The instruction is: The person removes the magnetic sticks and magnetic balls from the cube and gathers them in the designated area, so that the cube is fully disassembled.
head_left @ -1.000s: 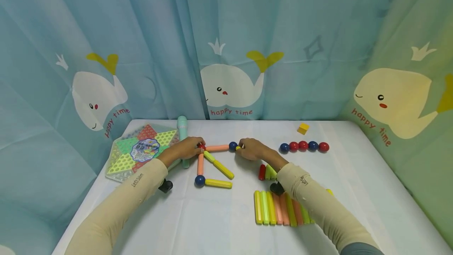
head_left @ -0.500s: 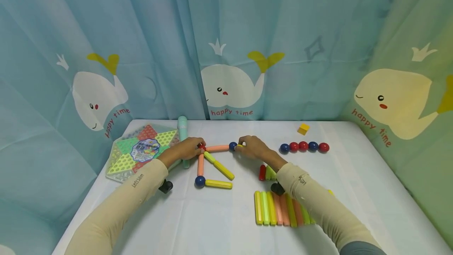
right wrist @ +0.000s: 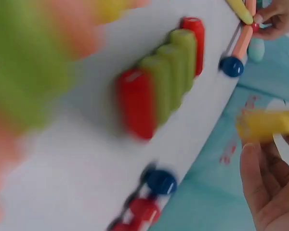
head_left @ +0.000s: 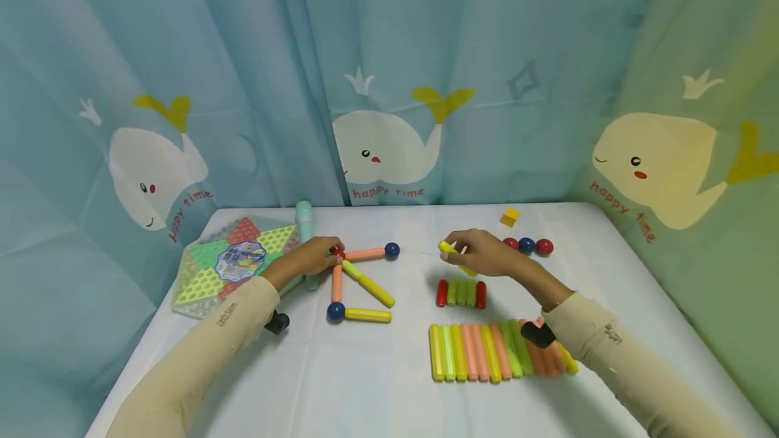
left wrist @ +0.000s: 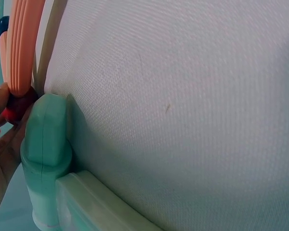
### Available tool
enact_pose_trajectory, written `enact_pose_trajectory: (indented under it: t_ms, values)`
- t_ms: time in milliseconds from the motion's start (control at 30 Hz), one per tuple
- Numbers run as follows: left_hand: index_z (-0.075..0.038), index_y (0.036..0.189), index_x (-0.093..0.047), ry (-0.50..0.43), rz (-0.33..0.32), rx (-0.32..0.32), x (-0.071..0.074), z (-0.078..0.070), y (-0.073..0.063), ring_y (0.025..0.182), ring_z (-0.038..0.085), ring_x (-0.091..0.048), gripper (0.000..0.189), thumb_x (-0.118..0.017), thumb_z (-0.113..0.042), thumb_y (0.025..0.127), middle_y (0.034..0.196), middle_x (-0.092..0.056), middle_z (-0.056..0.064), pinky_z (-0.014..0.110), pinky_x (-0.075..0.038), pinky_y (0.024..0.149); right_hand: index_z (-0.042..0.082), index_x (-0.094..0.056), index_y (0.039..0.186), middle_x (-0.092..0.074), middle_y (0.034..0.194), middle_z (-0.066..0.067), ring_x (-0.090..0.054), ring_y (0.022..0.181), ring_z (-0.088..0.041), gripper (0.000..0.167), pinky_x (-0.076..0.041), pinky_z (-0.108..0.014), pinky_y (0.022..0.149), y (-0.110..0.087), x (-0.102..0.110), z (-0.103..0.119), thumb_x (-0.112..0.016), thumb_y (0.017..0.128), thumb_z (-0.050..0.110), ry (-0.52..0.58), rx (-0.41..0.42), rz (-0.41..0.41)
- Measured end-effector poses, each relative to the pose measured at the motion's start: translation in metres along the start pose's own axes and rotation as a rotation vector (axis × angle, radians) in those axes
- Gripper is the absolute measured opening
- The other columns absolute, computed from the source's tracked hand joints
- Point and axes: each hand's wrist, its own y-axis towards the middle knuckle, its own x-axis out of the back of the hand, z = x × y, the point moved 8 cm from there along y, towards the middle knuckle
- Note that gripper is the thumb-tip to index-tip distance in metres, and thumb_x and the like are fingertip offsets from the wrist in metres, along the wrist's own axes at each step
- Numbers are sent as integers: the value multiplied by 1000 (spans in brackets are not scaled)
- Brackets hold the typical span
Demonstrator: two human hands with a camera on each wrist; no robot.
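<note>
My left hand pinches a red ball at the corner of a frame of sticks and balls lying on the table. One salmon stick runs from it to a blue ball; another salmon stick leads down to a second blue ball. A light green stick and a yellow stick slant away in line from the corner. From the lower blue ball extends a yellow stick. My right hand holds a yellow stick between thumb and fingers, raised over the table.
Short red and green sticks lie in a row below the right hand. Nearer is a long row of coloured sticks. Red and blue balls and a yellow block sit behind; a star-patterned game board and mint microphone-shaped object stand left.
My right hand has moved right, away from the far blue ball, carrying the yellow stick with it. The left hand keeps its hold on the red ball. The head view has shifted slightly.
</note>
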Motion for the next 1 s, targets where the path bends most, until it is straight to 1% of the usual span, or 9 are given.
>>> enact_pose_trajectory:
  t_ms: [100, 200, 367, 433, 500, 600, 700, 833, 1000]
  values:
    - [-9, 129, -61, -10, 2, 3, -1, 1, 1, 116, 26, -60, 28, -57, -21, 104, 127, -64, 12, 46, -48, 104, 8, -68, 109, -68, 95, -5, -63, 83, -18, 27, -54, -34, 71, -37, 16, -16, -64, 99, 32, -9, -12, -40]
    - [-10, 130, -60, -18, 9, 22, -2, 2, 1, 116, 25, -59, 28, -57, -22, 104, 128, -64, 11, 46, -47, 106, 6, -65, 107, -66, 92, -4, -64, 79, -20, 25, -55, -33, 66, -74, 27, -38, -63, 100, 30, 32, -76, -25]
    - [-8, 130, -60, -24, 17, 20, 0, 0, -2, 117, 27, -59, 30, -57, -22, 104, 130, -63, 13, 47, -47, 106, -5, -55, 128, -65, 89, -5, -63, 70, -18, 43, -56, -34, 61, -129, 37, -81, -61, 101, 27, 102, -188, 5]
    - [-7, 131, -60, -25, 16, 11, 0, -2, -3, 117, 27, -59, 30, -56, -22, 104, 130, -63, 14, 47, -47, 105, -6, -50, 132, -63, 84, -4, -61, 65, -16, 46, -53, -31, 58, -147, 38, -98, -62, 100, 25, 111, -206, -3]
    - [-8, 131, -59, -24, 20, 8, 0, -2, -4, 115, 26, -59, 31, -56, -23, 105, 130, -63, 14, 47, -48, 104, -4, -49, 132, -61, 79, -3, -58, 62, -14, 43, -50, -27, 56, -164, 36, -114, -63, 100, 23, 112, -215, -5]
    - [-8, 131, -59, -30, 25, 0, 0, 0, -6, 113, 25, -60, 31, -55, -22, 105, 130, -63, 14, 46, -48, 104, -2, -51, 127, -58, 74, -1, -55, 61, -12, 37, -46, -25, 55, -179, 27, -130, -64, 99, 18, 98, -207, 15]
    - [-7, 131, -59, -38, 33, -9, 0, 0, -7, 111, 25, -60, 31, -55, -22, 105, 129, -63, 14, 47, -49, 103, -1, -54, 124, -56, 75, -1, -54, 62, -10, 33, -46, -25, 55, -187, 16, -139, -64, 99, 18, 105, -222, 54]
    - [-7, 131, -59, -38, 34, -6, 0, 0, -7, 111, 24, -60, 30, -55, -22, 105, 128, -64, 13, 47, -49, 103, -1, -57, 123, -58, 80, -4, -53, 63, -10, 31, -47, -24, 55, -189, 7, -142, -65, 98, 17, 132, -226, 91]
    - [-8, 131, -59, -34, 27, -2, 0, -2, -6, 110, 23, -60, 30, -54, -23, 105, 127, -64, 12, 46, -49, 102, -2, -59, 122, -59, 79, -3, -53, 62, -8, 29, -46, -24, 54, -187, 5, -139, -62, 100, 16, 122, -211, 78]
